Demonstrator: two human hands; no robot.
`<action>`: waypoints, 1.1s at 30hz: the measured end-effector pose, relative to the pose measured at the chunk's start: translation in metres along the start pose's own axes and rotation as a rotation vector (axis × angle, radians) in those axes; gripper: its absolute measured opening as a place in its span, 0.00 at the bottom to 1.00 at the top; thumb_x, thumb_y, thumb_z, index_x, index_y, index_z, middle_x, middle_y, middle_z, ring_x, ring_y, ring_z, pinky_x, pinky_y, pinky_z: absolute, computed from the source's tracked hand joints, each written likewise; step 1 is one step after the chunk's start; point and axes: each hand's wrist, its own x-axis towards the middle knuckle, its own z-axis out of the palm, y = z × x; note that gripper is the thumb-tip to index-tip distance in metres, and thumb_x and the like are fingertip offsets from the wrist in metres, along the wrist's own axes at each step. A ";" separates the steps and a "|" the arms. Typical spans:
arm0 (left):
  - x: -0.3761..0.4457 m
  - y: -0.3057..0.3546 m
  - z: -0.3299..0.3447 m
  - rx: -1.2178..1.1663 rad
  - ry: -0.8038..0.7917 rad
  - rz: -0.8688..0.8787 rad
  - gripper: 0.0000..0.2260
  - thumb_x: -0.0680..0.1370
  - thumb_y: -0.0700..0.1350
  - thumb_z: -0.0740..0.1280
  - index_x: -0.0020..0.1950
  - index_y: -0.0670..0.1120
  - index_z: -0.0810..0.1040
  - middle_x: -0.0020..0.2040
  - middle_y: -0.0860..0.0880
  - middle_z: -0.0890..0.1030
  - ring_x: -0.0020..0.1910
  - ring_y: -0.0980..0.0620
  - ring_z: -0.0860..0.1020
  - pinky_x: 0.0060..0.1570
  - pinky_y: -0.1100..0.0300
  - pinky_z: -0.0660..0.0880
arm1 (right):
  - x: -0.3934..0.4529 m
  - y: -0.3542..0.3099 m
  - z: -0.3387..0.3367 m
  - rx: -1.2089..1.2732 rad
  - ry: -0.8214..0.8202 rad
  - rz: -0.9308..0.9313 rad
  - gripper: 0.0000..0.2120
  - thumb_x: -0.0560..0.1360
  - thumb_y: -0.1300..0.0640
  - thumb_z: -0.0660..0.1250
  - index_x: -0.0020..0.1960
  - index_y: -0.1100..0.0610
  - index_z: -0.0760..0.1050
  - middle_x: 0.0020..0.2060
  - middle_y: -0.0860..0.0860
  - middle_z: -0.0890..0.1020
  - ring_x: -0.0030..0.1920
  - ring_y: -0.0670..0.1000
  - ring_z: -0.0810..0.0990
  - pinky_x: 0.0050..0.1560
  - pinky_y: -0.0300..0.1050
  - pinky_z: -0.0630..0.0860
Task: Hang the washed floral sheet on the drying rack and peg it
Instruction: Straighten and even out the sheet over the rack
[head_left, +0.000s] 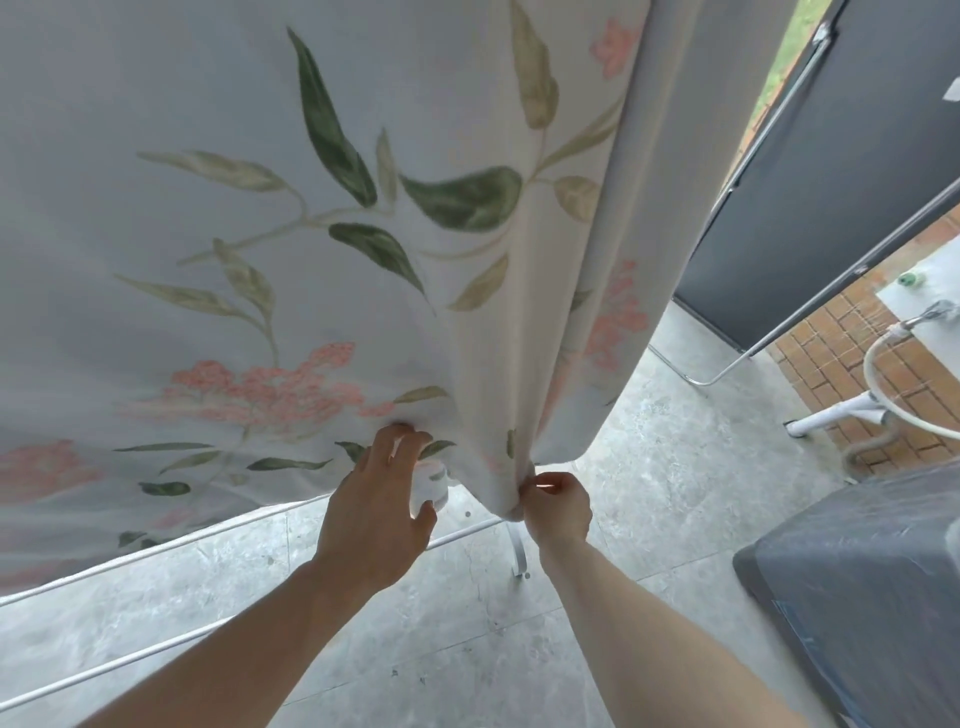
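Head view, sheet: the floral sheet (322, 218) already hangs over the drying rack (156, 545), whose white lower rails show beneath its bottom edge; it fills most of the frame, with a deep fold falling at the right.
Head view, left hand: the left hand (376, 512) reaches up to the lower edge of the sheet, fingers curled onto the cloth near a pink flower cluster; it seems to hold the hem, and a small pale object sits just behind the palm that I cannot identify.
Head view, right hand: the right hand (558, 501) pinches the bottom of the hanging fold between thumb and fingers, narrow and closed on the cloth.
Head view, surroundings: grey tiled floor (467, 649) underneath, a dark cloth on a second rack (810, 197) at the upper right, a grey covered box (857, 587) at the lower right, a tap with a hose (930, 312) by a brick wall.
Progress: hanging looks done; the hands appear to be straightening the hem. No peg is visible, so pegging seems left to do.
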 end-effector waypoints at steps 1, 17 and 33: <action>-0.001 -0.001 -0.003 -0.006 0.001 -0.006 0.30 0.73 0.48 0.76 0.71 0.54 0.66 0.72 0.53 0.66 0.57 0.47 0.78 0.44 0.56 0.80 | 0.003 -0.001 0.000 0.011 -0.038 0.024 0.06 0.75 0.55 0.71 0.50 0.52 0.76 0.42 0.46 0.82 0.47 0.51 0.81 0.47 0.43 0.75; -0.010 0.004 -0.011 -0.107 -0.006 0.013 0.29 0.73 0.43 0.76 0.69 0.54 0.67 0.70 0.56 0.67 0.49 0.53 0.80 0.36 0.59 0.78 | 0.009 -0.024 -0.029 0.235 -0.758 0.466 0.25 0.82 0.32 0.57 0.54 0.56 0.68 0.27 0.50 0.71 0.28 0.47 0.63 0.29 0.37 0.62; -0.014 0.003 -0.012 -0.075 -0.045 -0.039 0.26 0.75 0.46 0.73 0.70 0.56 0.67 0.71 0.59 0.64 0.51 0.53 0.79 0.44 0.55 0.80 | 0.047 0.006 -0.056 0.530 0.170 0.114 0.06 0.79 0.56 0.73 0.47 0.57 0.79 0.46 0.58 0.86 0.37 0.50 0.87 0.28 0.39 0.78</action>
